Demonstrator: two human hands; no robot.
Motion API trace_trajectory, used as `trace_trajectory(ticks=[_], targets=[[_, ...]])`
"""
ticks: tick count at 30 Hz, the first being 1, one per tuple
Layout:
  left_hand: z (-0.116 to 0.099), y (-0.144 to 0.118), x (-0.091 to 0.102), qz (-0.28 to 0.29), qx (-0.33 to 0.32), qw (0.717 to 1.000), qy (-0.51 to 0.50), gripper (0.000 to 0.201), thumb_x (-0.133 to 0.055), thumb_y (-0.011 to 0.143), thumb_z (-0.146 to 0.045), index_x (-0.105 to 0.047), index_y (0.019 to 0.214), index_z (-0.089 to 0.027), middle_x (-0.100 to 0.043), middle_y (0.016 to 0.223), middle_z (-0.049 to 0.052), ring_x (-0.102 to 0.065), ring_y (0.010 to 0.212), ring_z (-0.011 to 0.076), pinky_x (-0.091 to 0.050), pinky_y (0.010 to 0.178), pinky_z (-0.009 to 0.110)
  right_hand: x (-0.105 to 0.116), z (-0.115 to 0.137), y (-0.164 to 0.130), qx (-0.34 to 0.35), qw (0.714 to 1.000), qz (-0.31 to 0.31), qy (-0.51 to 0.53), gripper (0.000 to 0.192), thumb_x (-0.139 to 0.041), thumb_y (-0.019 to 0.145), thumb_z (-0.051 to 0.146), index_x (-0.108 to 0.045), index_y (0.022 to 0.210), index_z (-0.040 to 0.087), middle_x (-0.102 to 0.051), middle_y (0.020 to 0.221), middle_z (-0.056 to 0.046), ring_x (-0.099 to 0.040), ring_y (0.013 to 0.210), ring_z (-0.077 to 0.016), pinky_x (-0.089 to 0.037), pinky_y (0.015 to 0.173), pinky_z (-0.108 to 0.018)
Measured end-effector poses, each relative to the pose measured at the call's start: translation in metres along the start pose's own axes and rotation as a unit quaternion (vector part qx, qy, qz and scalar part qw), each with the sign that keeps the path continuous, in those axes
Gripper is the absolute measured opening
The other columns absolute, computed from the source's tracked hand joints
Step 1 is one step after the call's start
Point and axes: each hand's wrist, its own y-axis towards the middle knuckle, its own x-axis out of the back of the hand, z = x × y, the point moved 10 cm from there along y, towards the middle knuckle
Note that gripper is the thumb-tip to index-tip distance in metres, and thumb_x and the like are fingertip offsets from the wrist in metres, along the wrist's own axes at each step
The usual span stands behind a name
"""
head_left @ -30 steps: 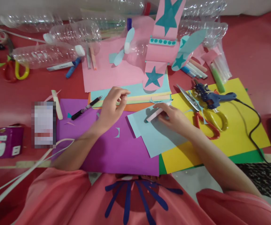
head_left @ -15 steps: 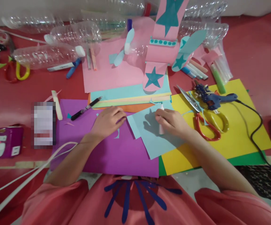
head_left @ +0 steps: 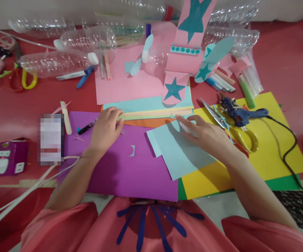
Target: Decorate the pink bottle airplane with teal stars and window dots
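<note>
My left hand [head_left: 106, 127] is open, fingers curved and thumb apart, above the purple sheet [head_left: 141, 178]. It covers one end of a black pen [head_left: 87, 126]. My right hand [head_left: 206, 134] is open, its fingers stretched out over a light blue sheet [head_left: 188, 157]. Its index fingertip is at a small light blue scrap [head_left: 173, 115] by the sheet's top edge. The white tube-like thing seen earlier in this hand does not show clearly now; the fingers may hide it. Another light blue scrap [head_left: 132, 150] lies on the purple sheet.
Scissors [head_left: 246, 140] and a blue glue gun [head_left: 246, 113] with a black cord lie on a yellow sheet [head_left: 277, 157]. A pink paper-covered model [head_left: 181, 63] with teal stars stands behind. Plastic bottles [head_left: 57, 64] line the back. A phone [head_left: 51, 140] lies at left.
My left hand has moved left and away from me, over the pen. My right hand has loosened from the white tube-like thing and shifted right, fingers now extended.
</note>
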Motion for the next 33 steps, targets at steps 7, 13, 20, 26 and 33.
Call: trace_trajectory(ticks=[7,13,20,26,33], targets=[[0.016,0.007,0.007,-0.026,0.014,0.999,-0.016,0.022,-0.049,0.093,-0.025,-0.057,0.114,-0.025,-0.061,0.117,0.010,-0.058,0.116,0.0301,-0.049,0.102,0.047,0.019,-0.011,0.011,0.005,0.988,-0.095,0.119,0.030,-0.052,0.094,0.033,-0.062,0.120,0.022,-0.073,0.101,-0.010,-0.069,0.082,-0.0237,-0.052,0.065,-0.035],[0.013,0.021,0.000,0.010,0.004,1.000,-0.019,0.030,-0.044,0.097,-0.027,-0.062,0.120,-0.023,-0.059,0.125,0.012,-0.055,0.122,0.0309,-0.047,0.107,0.050,0.014,0.008,0.037,0.085,0.977,-0.079,0.176,0.026,-0.045,0.096,0.027,-0.065,0.113,0.022,-0.071,0.116,-0.010,-0.064,0.112,-0.0283,-0.051,0.097,-0.050],[-0.009,0.042,-0.006,0.020,-0.033,0.999,-0.002,0.025,-0.047,0.096,-0.022,-0.064,0.114,-0.017,-0.059,0.135,0.013,-0.055,0.126,0.0310,-0.044,0.110,0.050,0.000,0.046,0.068,0.136,0.973,-0.017,0.186,0.037,-0.042,0.095,0.017,-0.057,0.128,0.016,-0.059,0.137,-0.015,-0.056,0.128,-0.0269,-0.049,0.106,-0.049],[-0.024,0.056,-0.020,0.044,-0.036,0.998,-0.031,0.030,-0.044,0.098,-0.025,-0.061,0.122,-0.017,-0.058,0.137,0.016,-0.053,0.129,0.0311,-0.043,0.110,0.050,-0.011,0.066,0.089,0.166,0.974,-0.020,0.155,0.045,-0.045,0.094,0.019,-0.050,0.138,0.011,-0.051,0.146,-0.018,-0.045,0.140,-0.0296,-0.038,0.116,-0.055],[-0.026,0.062,-0.031,0.032,-0.064,0.996,-0.045,0.039,-0.044,0.096,-0.021,-0.056,0.133,-0.018,-0.053,0.144,0.014,-0.049,0.135,0.0315,-0.039,0.114,0.055,-0.019,0.063,0.094,0.119,0.985,-0.013,0.123,0.049,-0.048,0.094,0.023,-0.049,0.138,0.003,-0.047,0.149,-0.023,-0.044,0.141,-0.0303,-0.037,0.117,-0.050]])
